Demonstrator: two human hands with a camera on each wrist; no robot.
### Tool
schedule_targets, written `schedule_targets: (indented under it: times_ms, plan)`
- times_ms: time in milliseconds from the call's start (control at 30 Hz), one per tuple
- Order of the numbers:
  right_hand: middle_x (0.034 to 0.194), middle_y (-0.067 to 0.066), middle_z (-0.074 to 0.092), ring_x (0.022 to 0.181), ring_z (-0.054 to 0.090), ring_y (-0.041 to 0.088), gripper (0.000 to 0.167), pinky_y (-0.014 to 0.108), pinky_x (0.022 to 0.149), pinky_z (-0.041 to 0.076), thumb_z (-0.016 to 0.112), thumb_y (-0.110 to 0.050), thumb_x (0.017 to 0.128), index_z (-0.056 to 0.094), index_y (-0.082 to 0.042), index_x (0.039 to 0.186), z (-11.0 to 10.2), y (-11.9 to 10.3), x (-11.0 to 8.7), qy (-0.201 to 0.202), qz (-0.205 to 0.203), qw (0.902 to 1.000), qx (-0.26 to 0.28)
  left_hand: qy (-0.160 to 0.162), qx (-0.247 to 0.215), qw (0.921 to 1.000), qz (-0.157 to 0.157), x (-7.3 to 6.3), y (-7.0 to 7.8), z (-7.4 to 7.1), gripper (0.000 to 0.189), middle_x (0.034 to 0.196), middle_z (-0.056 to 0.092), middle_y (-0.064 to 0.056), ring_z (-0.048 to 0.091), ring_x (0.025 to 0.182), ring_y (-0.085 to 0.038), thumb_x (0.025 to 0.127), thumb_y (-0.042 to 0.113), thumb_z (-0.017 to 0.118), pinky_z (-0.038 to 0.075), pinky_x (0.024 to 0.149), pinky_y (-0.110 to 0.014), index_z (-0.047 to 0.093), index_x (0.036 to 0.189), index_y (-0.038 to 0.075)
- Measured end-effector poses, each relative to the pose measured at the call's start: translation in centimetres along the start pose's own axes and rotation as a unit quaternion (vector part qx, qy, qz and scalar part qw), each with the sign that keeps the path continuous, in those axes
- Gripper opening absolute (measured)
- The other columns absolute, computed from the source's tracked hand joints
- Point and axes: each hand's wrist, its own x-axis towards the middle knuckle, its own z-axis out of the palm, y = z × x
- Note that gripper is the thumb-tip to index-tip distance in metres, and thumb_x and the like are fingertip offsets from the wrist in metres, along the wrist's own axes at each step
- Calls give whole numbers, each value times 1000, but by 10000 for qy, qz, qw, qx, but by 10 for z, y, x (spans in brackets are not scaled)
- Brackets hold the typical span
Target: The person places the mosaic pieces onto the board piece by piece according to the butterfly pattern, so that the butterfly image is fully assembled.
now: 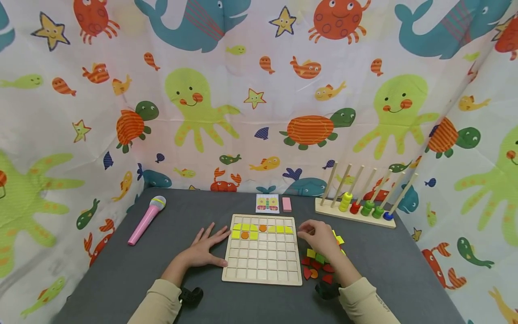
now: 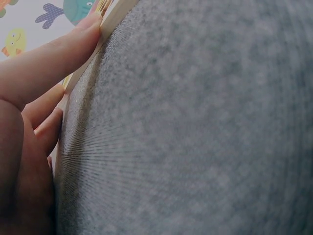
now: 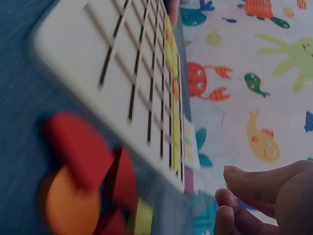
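A wooden grid board [image 1: 262,265] lies on the dark table, with yellow pieces [image 1: 280,229] and orange discs [image 1: 263,228] in cells of its upper rows. My left hand [image 1: 204,249] is spread at the board's left side, its thumb on the edge; in the left wrist view, fingertips [image 2: 93,27] touch the wooden rim. Just off the board's upper right edge is my right hand [image 1: 321,236], its fingers loosely bent. In the right wrist view a small gap separates thumb and fingers [image 3: 244,178], with nothing visible between. Red pieces [image 3: 80,152] and an orange disc [image 3: 72,203] lie beside the board.
Beneath my right forearm is a pile of loose red, green and yellow pieces [image 1: 319,258]. Behind the board are a patterned card [image 1: 267,204] and a pink block [image 1: 286,204]. A wooden peg stand [image 1: 364,217] with coloured rings is back right; a pink toy microphone [image 1: 145,222] lies left.
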Motion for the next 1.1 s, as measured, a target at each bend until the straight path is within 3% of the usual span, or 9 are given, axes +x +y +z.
schedule_targets:
  times_ms: [167, 367, 533, 800, 1100]
  plan:
    - [89, 0, 71, 79, 62, 16, 15, 33, 70, 56, 78, -19, 89, 76, -11, 102, -13, 21, -9, 11, 184, 9998, -89, -17, 17, 10000, 13, 0, 0, 0, 104, 170, 17, 7, -12, 157, -35, 74, 67, 78, -11, 120, -64, 29, 160, 35]
    - [91, 1, 72, 82, 63, 17, 16, 32, 69, 56, 78, -18, 89, 76, -10, 103, -23, 40, -17, 67, 128, 9998, -134, 3, 48, 10000, 16, 0, 0, -1, 104, 170, 17, 6, -12, 157, -35, 74, 67, 78, -11, 120, -64, 28, 160, 35]
    - [84, 1, 70, 78, 61, 17, 18, 31, 67, 52, 80, -21, 88, 76, -9, 101, -25, 47, -23, 43, 208, 9992, -324, -25, 62, 10000, -14, 0, 1, -2, 105, 170, 16, 6, -13, 157, -35, 74, 67, 78, -11, 120, -63, 28, 160, 35]
    - [81, 1, 63, 74, 53, 18, 33, 31, 63, 44, 84, -32, 83, 77, -8, 104, -30, 56, -28, -423, 476, 9966, -520, -1, 51, 10000, 23, 0, 1, -2, 104, 170, 17, 4, -12, 156, -37, 74, 67, 78, -11, 120, -64, 29, 160, 34]
    - [78, 2, 58, 72, 49, 19, 30, 30, 61, 38, 84, -31, 83, 78, -8, 100, -30, 62, -31, -619, 566, 9950, -538, -15, 0, 9999, -102, -1, 2, 0, 104, 169, 17, 8, -12, 157, -35, 73, 67, 78, -12, 120, -64, 30, 159, 36]
